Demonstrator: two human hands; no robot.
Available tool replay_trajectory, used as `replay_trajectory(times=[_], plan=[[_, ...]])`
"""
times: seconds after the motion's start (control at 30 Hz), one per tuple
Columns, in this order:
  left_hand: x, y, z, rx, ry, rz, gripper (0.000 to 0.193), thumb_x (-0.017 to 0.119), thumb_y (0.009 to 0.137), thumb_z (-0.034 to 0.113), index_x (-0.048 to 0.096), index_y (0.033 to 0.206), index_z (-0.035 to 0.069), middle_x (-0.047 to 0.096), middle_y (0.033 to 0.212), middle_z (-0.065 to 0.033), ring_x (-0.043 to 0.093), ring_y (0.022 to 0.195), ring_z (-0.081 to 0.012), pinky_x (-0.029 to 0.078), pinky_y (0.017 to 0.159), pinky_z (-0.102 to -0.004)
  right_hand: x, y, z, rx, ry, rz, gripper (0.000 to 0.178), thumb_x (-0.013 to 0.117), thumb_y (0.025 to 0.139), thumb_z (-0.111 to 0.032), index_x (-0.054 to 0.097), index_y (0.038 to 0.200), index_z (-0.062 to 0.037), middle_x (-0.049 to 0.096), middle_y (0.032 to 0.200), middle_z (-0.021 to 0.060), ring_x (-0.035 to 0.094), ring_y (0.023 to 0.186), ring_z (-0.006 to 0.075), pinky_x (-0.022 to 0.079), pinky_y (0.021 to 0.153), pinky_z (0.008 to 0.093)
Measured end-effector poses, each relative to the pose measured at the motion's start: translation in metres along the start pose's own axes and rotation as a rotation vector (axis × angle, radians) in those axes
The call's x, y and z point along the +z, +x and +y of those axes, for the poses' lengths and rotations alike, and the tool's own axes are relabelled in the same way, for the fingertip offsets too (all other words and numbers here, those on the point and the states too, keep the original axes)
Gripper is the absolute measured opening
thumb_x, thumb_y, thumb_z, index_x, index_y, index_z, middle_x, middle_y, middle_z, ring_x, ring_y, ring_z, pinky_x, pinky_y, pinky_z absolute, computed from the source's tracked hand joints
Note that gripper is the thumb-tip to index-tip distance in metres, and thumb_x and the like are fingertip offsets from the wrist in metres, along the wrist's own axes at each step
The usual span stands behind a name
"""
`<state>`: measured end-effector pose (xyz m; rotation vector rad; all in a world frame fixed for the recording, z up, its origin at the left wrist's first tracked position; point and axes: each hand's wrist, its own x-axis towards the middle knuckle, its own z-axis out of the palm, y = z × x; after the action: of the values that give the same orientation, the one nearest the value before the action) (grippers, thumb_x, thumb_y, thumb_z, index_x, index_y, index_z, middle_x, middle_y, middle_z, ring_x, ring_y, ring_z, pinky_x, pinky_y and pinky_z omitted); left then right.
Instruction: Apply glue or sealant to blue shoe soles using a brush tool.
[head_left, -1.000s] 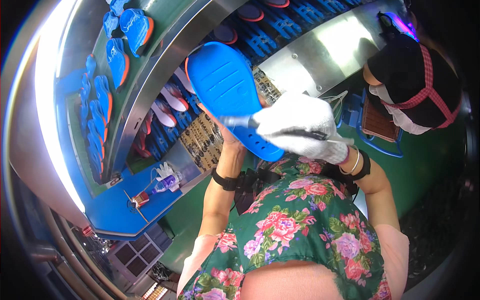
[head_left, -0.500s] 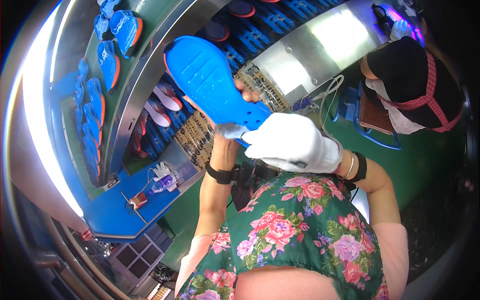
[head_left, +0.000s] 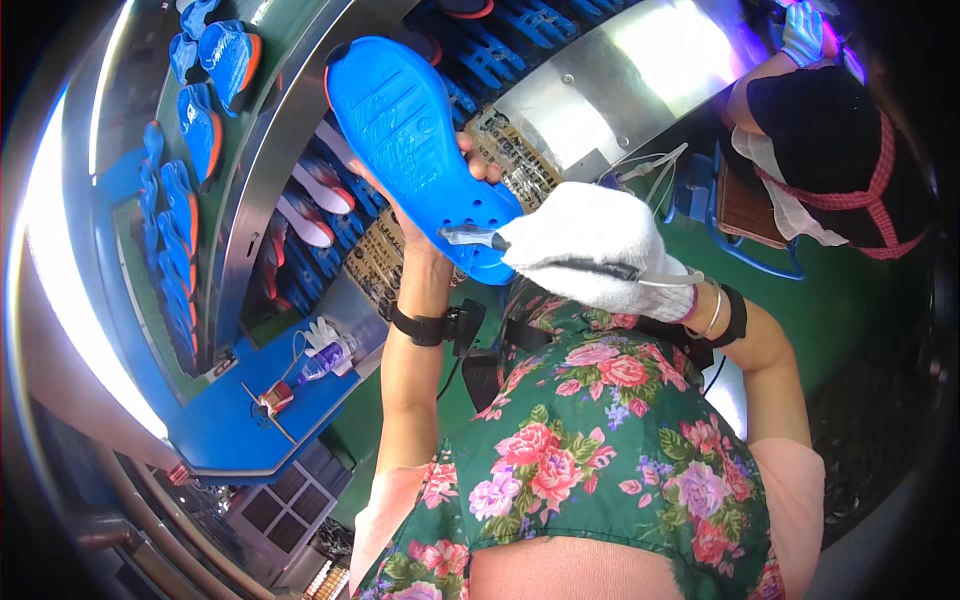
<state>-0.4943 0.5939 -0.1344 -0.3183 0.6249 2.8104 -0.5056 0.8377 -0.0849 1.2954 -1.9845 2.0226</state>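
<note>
A blue shoe sole (head_left: 400, 130) with molded grooves and several small holes at its near end is held up in front of me. My bare left hand (head_left: 410, 228) grips it from beneath, its fingertips curling over the right edge. In a white knitted glove, my right hand (head_left: 590, 245) is closed around a brush (head_left: 470, 237), mostly hidden by the glove. The brush's wet-looking tip lies against the sole just below the holes. Glossy wet streaks show on the blue surface.
Blue soles with orange rims (head_left: 180, 215) stand along the rack at left. A metal conveyor (head_left: 555, 130) carries more soles. A blue shelf (head_left: 230, 430) bears a purple bottle (head_left: 325, 362) and a small red pot (head_left: 275, 400). A co-worker (head_left: 815, 150) sits at right beside a blue-framed chair (head_left: 745, 205).
The brush tip has shifted from the sole's near left edge onto its surface by the holes. My right hand has turned, and the sole has moved slightly left and up.
</note>
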Motion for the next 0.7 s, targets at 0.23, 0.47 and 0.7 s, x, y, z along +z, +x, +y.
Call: replay_trajectory(times=[0.23,0.47,0.7], plan=[[-0.001,0.007,0.01,-0.165,0.037,-0.134,0.121,0.036,0.074,0.1,0.044,0.147,0.004,0.066,0.113,-0.0258,0.069,0.083,-0.0399,0.058,0.074,-0.0515,0.0,-0.005,-0.002,0.11,0.372,-0.211,0.019,0.079,0.08,-0.009,0.079,0.099,-0.0113,0.076,0.096,0.0062,0.071,0.087,0.0249,0.057,0.079,0.0373],[-0.005,0.017,0.013,-0.4,0.049,-0.13,0.124,0.039,0.076,0.096,0.038,0.153,0.0,0.064,0.124,-0.0315,0.072,0.092,-0.0444,0.063,0.078,-0.0524,0.007,-0.019,0.002,-0.141,-0.162,-0.31,0.029,0.08,0.082,-0.008,0.076,0.111,-0.0087,0.076,0.11,0.0096,0.07,0.084,0.0261,0.057,0.072,0.0367],[-0.015,0.021,0.022,-0.457,0.184,-0.064,0.12,0.032,0.079,0.094,0.038,0.155,0.001,0.062,0.132,-0.0287,0.071,0.102,-0.042,0.062,0.084,-0.0546,-0.008,0.0,0.026,0.018,0.154,-0.238,0.017,0.079,0.081,-0.006,0.079,0.097,-0.0097,0.078,0.099,0.0068,0.072,0.088,0.0253,0.057,0.078,0.0367]])
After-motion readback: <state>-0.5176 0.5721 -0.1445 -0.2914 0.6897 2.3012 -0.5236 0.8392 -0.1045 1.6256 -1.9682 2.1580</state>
